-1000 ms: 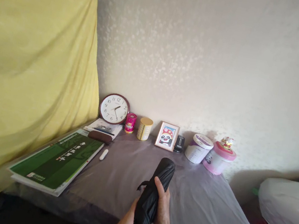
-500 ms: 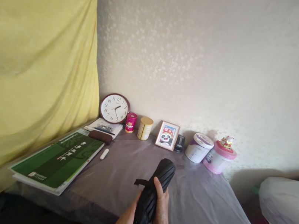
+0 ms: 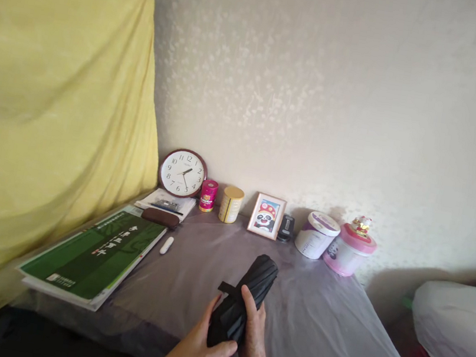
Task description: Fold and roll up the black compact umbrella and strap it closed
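A black folded umbrella (image 3: 254, 285) is held between my two hands over the near edge of the table, tilted with its far end up and to the right. My left hand (image 3: 200, 340) wraps round its lower end, thumb lying across the fabric. Along the right side, my right hand (image 3: 255, 324) grips the middle with the thumb on top. A short black strap (image 3: 227, 288) sticks out loose to the left of the umbrella. The lowest end of the umbrella is hidden by my left hand.
On the left lie a green book (image 3: 96, 259), a brown case (image 3: 160, 217) and a small white object (image 3: 166, 245). Along the wall stand a clock (image 3: 182, 173), a pink can (image 3: 208, 195), a yellow-lidded can (image 3: 231, 205), a picture frame (image 3: 266, 215) and two tubs (image 3: 317, 236).
My left hand has shifted its hold, its thumb now across the lower part of the umbrella. The umbrella has turned a little, and the strap has moved slightly right.
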Available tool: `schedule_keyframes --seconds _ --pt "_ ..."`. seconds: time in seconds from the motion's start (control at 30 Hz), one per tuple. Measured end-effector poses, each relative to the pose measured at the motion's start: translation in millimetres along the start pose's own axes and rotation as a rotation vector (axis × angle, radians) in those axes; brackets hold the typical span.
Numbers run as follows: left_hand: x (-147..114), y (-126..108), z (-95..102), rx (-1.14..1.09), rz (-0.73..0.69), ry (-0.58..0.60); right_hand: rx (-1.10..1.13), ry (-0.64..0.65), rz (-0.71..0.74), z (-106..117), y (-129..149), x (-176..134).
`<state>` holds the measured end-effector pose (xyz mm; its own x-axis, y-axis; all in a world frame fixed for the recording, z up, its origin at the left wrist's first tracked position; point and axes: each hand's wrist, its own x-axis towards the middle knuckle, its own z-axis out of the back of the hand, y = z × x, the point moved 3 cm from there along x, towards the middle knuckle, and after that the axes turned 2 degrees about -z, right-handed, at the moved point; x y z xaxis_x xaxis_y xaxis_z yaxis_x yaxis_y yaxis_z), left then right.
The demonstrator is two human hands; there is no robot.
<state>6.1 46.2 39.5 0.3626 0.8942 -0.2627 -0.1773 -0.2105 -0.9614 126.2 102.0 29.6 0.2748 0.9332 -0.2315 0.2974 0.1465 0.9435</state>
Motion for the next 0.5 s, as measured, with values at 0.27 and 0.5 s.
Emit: schedule_keyframes --seconds 0.27,0.5 --pt "16 22 6.4 0.596 -0.243 -0.343 -0.338 -0.02 0.211 22 -1 12" --pt "19 32 6.0 0.905 -0.093 -0.326 -0.524 -0.086 0.315 36 -25 22"
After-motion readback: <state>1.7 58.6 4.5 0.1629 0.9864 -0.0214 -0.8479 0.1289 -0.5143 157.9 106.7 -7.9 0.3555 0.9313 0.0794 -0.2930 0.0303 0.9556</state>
